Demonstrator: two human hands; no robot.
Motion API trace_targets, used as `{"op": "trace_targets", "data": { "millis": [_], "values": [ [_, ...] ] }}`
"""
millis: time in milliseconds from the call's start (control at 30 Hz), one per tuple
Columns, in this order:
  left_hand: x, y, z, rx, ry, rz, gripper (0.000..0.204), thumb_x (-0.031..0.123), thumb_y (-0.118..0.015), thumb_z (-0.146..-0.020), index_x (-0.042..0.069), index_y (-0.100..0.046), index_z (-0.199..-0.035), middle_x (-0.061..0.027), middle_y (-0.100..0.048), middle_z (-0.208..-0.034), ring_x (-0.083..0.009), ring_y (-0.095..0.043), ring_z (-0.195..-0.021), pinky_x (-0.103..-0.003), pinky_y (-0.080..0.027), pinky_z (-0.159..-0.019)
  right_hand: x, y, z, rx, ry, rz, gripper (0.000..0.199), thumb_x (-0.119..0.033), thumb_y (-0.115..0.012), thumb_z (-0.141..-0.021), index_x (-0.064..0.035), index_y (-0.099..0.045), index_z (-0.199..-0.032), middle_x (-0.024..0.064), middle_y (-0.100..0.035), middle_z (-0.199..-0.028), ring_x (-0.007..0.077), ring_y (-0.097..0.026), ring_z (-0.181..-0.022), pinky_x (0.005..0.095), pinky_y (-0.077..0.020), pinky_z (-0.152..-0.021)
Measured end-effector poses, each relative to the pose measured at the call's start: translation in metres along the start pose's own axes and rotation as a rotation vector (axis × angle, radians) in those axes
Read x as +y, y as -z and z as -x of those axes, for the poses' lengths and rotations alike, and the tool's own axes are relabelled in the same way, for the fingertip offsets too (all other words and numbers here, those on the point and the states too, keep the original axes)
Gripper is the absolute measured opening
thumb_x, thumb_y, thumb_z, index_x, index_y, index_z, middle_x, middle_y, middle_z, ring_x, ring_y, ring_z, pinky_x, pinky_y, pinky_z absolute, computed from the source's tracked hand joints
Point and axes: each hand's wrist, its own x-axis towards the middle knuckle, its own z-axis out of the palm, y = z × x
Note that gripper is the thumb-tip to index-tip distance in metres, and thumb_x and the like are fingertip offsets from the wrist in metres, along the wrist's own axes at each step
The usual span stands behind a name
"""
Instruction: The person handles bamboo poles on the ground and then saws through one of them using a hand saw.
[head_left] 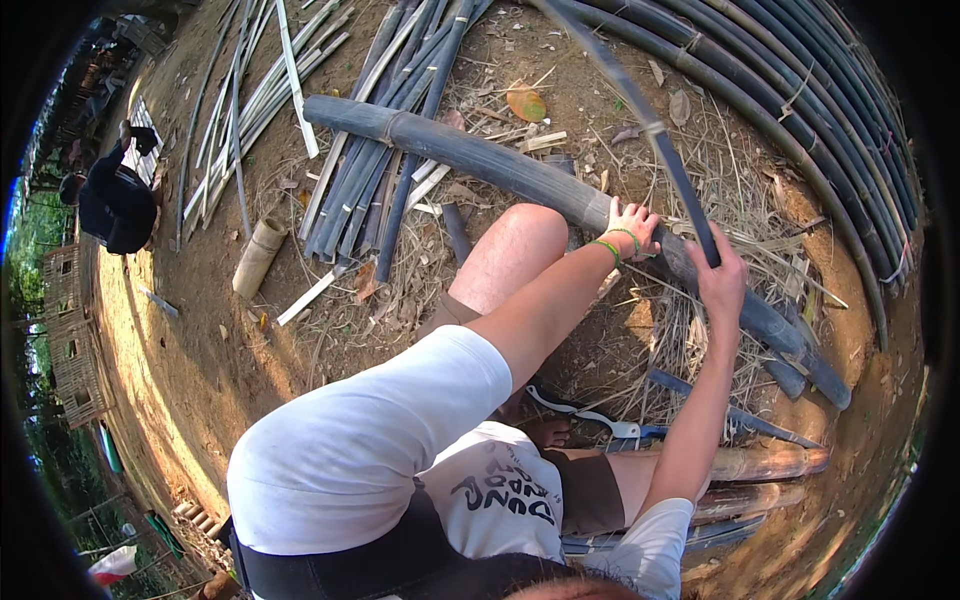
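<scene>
A thick dark bamboo pole (480,160) lies across the dirt from upper left to lower right. My left hand (632,226), with a green band at the wrist, presses flat on it near the middle. My right hand (718,278) is closed around a thin dark bamboo strip (640,115) that rises up and away to the top of the view. My bent knee (515,245) is just left of the pole. A flip-flop (590,415) is on my foot below.
Split bamboo strips (390,150) lie piled at upper middle, pale slats (250,90) at upper left. Long dark poles (800,110) curve along the right. A short pale bamboo piece (258,256) lies left. Another person in dark clothes (115,200) crouches far left. Dry straw covers the ground.
</scene>
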Motion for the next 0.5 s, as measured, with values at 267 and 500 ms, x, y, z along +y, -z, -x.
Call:
{"op": "trace_targets", "data": {
  "millis": [267,500],
  "values": [
    [0.004,0.014,0.005,-0.109,-0.001,-0.043,0.081,0.061,-0.061,-0.082,0.022,-0.038,-0.149,-0.0114,-0.033,-0.156,-0.0318,-0.027,-0.145,-0.068,-0.006,-0.114,-0.062,-0.078,-0.068,-0.320,0.342,0.112,0.041,-0.039,-0.073,-0.083,-0.0127,-0.067,-0.115,0.0134,-0.071,-0.092,0.0347,-0.068,-0.085,0.0436,-0.0522,-0.072],
    [-0.005,0.012,0.009,-0.108,0.001,-0.050,0.081,0.060,-0.060,-0.082,0.021,-0.038,-0.149,-0.0111,-0.034,-0.156,-0.0314,-0.027,-0.145,-0.068,-0.007,-0.114,-0.058,-0.134,-0.081,-0.297,0.461,0.107,0.049,-0.045,-0.072,-0.082,-0.0120,-0.065,-0.118,0.0121,-0.071,-0.096,0.0344,-0.068,-0.092,0.0448,-0.0541,-0.079]
  ]
}}
